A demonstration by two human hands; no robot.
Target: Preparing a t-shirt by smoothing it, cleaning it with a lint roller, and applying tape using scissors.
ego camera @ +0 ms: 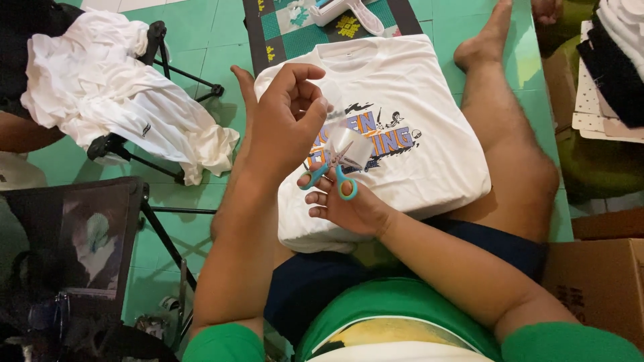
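A stack of folded white T-shirts (429, 167) with a colourful printed design on the top one rests on my lap and right leg. My right hand (345, 201) grips small teal-handled scissors (339, 175), blades pointing up over the print. My left hand (285, 121) is raised above the shirt, thumb and fingers pinching a clear piece of film or tape (352, 144) that hangs by the scissor blades.
A pile of white garments (114, 94) lies over a black folding stand at left. A patterned mat (295, 27) lies beyond the shirts. Cardboard boxes (597, 275) sit at right, folded dark and white cloth (614, 60) at top right. The floor is green tile.
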